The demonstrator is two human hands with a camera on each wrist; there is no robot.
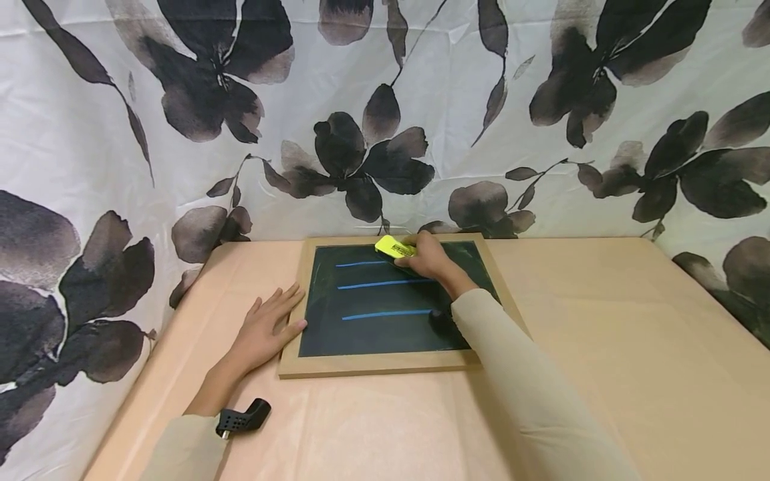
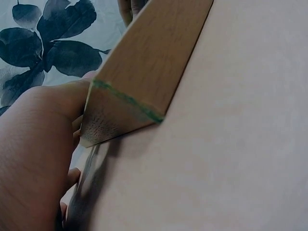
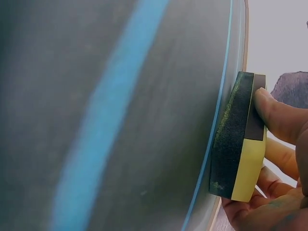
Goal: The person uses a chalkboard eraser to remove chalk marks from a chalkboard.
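A wooden-framed chalkboard (image 1: pixel 373 339) lies on the table with three blue lines (image 1: pixel 385 284) drawn across it. My right hand (image 1: pixel 432 257) grips a yellow eraser (image 1: pixel 392 246) at the board's far side, over the top line's right part. In the right wrist view, thumb and fingers pinch the eraser (image 3: pixel 248 168) by its sides, its dark felt (image 3: pixel 231 139) towards the board beside a blue line. My left hand (image 1: pixel 265 331) lies with spread, straight fingers against the frame's left edge. The left wrist view shows the frame's corner (image 2: pixel 103 125) by that hand.
A peach-coloured cover (image 1: pixel 601 300) spreads over the table around the board. Behind and at the sides hangs a white cloth (image 1: pixel 457 133) with dark flowers, close to the board's far edge. A black wrist device (image 1: pixel 243 419) sits at my left sleeve.
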